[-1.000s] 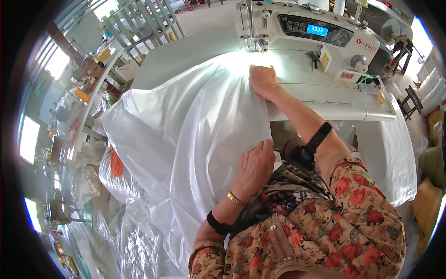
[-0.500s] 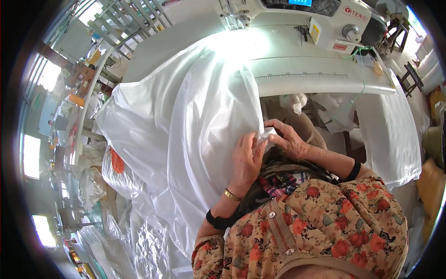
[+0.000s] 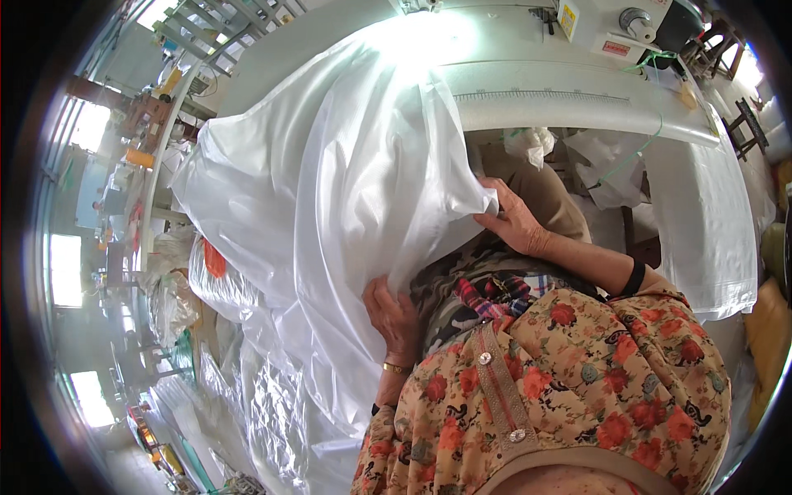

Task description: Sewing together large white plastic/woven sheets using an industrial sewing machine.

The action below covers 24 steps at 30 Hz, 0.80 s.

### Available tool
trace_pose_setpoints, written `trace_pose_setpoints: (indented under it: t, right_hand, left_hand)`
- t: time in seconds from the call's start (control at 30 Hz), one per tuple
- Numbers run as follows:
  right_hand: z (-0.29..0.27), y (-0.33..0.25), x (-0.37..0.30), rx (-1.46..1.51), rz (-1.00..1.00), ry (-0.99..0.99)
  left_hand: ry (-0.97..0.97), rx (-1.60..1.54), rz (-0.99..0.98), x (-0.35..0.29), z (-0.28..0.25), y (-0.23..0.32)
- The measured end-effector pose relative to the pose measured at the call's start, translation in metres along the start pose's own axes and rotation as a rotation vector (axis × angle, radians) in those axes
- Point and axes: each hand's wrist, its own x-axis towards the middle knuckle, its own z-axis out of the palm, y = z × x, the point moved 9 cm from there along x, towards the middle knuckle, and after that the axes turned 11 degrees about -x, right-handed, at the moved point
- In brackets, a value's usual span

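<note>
A large white glossy sheet of fabric [image 3: 355, 181] drapes in long folds from the lit needle area of a sewing machine [image 3: 418, 7] down to my lap. My right hand [image 3: 520, 221] pinches its right edge between thumb and fingers, and a small corner sticks up there. Lower and to the left, my left hand [image 3: 392, 318] has its fingers bent over the same edge, close to my body. Between the two hands the edge runs slanting. Bright lamp glare hides the spot where the fabric meets the machine.
The pale machine table [image 3: 569, 78] carries a printed ruler along its front edge. A green thread [image 3: 660, 124] hangs at its right. White sheeting [image 3: 701, 223] drapes over the right side. Clear plastic wrapping [image 3: 272, 412] lies at lower left, beside an orange patch [image 3: 214, 258].
My left hand has moved down and left along the fabric, away from my right hand. My right hand has risen slightly, still pinching the edge. The view has shifted, so the machine sits higher.
</note>
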Motion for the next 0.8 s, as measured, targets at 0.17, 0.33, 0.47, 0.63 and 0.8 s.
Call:
trace_pose_setpoints:
  t: [0.17,0.33,0.47,0.63,0.8]
  right_hand:
    - [0.014,0.025,-0.009,0.015,0.217,-0.126]
    - [0.021,-0.058,-0.028,0.438,-0.02,-0.396]
    - [0.019,-0.055,-0.04,0.193,-0.048,-0.619]
    - [-0.007,-0.03,-0.036,-0.179,0.071,-0.467]
    - [-0.065,-0.113,-0.015,-0.454,-0.152,0.051]
  left_hand:
    - [0.067,0.022,0.0,-0.01,-0.026,-0.007]
    - [-0.219,-0.384,-0.264,-0.017,-0.018,-0.012]
    - [-0.322,-0.504,-0.304,0.0,-0.015,0.016]
    - [-0.375,-0.081,-0.22,0.037,0.0,0.044]
    - [-0.175,-0.257,0.07,0.058,-0.009,0.067]
